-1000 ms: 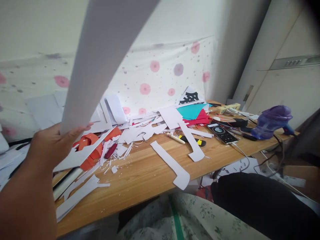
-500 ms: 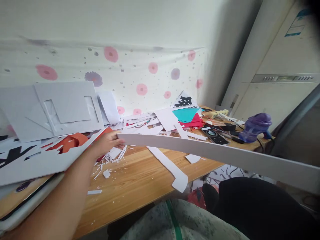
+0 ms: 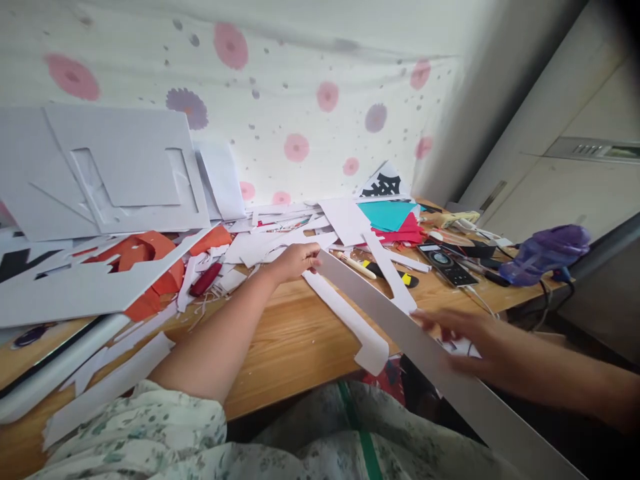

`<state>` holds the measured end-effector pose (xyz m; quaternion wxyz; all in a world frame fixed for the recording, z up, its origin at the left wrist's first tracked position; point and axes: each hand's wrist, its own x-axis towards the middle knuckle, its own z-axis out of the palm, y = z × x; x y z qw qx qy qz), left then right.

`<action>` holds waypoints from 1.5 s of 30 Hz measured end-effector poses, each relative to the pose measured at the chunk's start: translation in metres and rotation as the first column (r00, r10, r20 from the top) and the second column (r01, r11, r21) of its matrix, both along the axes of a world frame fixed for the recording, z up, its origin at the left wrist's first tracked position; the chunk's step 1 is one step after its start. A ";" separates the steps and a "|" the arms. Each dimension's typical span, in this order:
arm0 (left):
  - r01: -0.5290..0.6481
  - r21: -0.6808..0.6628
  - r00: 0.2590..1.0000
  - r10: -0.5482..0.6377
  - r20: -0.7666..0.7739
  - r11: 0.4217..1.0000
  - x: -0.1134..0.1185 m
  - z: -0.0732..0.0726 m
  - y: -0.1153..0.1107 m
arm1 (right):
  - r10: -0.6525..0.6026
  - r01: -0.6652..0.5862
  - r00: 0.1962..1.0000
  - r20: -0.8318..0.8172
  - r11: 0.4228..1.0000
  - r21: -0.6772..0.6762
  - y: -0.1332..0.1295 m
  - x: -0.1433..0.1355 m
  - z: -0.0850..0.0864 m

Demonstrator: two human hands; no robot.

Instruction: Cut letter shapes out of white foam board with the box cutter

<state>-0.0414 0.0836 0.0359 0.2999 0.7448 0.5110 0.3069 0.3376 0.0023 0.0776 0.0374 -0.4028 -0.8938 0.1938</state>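
My left hand (image 3: pixel 295 262) is closed on the upper end of a long white foam-board strip (image 3: pixel 390 317), pinching it between thumb and fingers. The strip slants down to the right across the table's front edge and out at the bottom of the head view. At the strip's middle is my right hand (image 3: pixel 465 337), slightly blurred. Its fingers stretch over the strip's far edge, and its thumb is apart on the near side. Under the strip lies a white cut piece with a hooked end (image 3: pixel 345 320) on the wooden table (image 3: pixel 280 347).
White panels (image 3: pixel 135 173) lean against the flowered wall cover at left. Orange scraps (image 3: pixel 155 260) and a dark red tool (image 3: pixel 206 279) lie near my left arm. Turquoise sheets (image 3: pixel 387 215), a phone (image 3: pixel 447 263) and a purple bottle (image 3: pixel 545 253) are at right.
My left hand has moved right with the strip, which now slopes down more steeply to the right. My right hand has come into view beside it. The view has shifted.
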 end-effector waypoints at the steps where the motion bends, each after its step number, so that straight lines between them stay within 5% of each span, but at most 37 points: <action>1: 0.002 0.006 1.000 -0.002 0.000 1.000 -0.001 -0.003 0.000 | 0.000 0.000 1.000 -0.030 1.000 -0.008 0.015 -0.019 0.007; 7: -0.024 0.081 0.999 0.026 -0.028 0.996 -0.006 -0.012 0.006 | 0.185 -0.206 0.978 -0.093 0.919 -0.335 0.053 -0.085 0.010; 11: -0.064 0.157 0.992 0.079 -0.096 0.986 -0.009 -0.013 0.012 | 0.093 -0.090 0.996 0.012 0.988 -0.124 0.050 -0.106 -0.003; 16: -0.177 0.192 0.967 0.207 -0.151 0.965 -0.018 -0.020 0.017 | -0.001 0.000 0.997 0.082 1.000 0.014 0.062 -0.114 -0.009; 25: -0.126 -0.006 0.907 0.113 -0.406 0.992 -0.014 -0.031 0.019 | -0.033 0.039 0.973 0.229 0.999 -0.022 0.058 -0.126 -0.038; 30: -0.209 -0.067 0.867 0.153 -0.475 0.976 -0.004 -0.028 0.016 | 0.017 -0.033 0.977 0.212 0.997 0.072 0.053 -0.131 -0.041; 45: -0.203 -0.176 0.897 0.111 -0.428 0.963 -0.004 -0.031 0.015 | -0.053 0.027 0.970 0.237 0.994 0.110 0.044 -0.126 -0.042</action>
